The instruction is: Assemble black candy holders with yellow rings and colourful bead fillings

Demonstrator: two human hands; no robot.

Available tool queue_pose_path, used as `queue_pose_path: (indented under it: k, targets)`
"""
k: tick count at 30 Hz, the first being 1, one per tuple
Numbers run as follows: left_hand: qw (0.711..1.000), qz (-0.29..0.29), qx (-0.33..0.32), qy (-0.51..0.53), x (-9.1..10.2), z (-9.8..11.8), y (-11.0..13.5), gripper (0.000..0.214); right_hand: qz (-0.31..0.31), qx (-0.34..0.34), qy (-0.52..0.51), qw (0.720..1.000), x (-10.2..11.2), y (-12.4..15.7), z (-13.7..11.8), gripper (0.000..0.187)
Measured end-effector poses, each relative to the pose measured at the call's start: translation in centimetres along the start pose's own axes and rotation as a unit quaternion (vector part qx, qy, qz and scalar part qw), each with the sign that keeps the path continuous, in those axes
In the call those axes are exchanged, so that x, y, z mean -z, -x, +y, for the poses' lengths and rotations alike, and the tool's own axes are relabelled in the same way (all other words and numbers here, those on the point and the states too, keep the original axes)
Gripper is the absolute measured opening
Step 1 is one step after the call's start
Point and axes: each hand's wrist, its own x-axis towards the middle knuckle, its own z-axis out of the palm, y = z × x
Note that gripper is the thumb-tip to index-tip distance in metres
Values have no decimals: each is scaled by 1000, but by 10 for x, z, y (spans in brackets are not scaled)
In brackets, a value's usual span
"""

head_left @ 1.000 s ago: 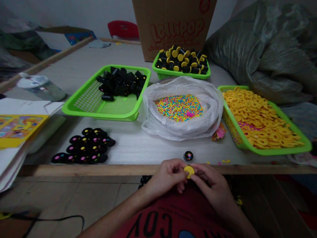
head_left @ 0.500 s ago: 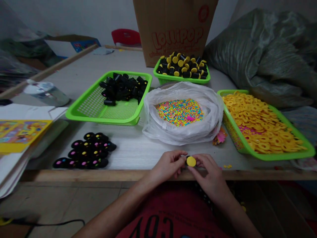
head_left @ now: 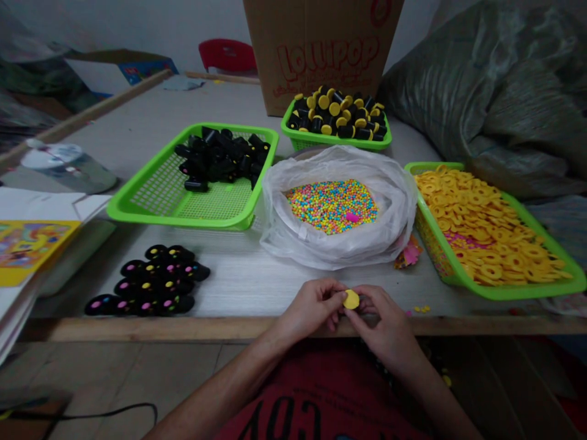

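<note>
Here, both hands pinch the yellow disc, face toward camera, long axis unclear.

The left hand and the right hand hold together one yellow disc at the near edge of the counter. Beyond them is a white bag of small coloured balls. Left of the left hand lie black pieces. Right of the right hand, a green basket contains yellow rings.
</note>
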Motion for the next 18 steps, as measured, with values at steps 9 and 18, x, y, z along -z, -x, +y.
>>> queue_pose_path:
  k: [9,18]
  targets:
    - [997,-52,18,-59,8,5,-4,38,-59,-113,-96,987,5,-3,4,38]
    - [999,7,-39,-36,5,3,6,32,-84,-70,-64,992,7,-8,-2,26]
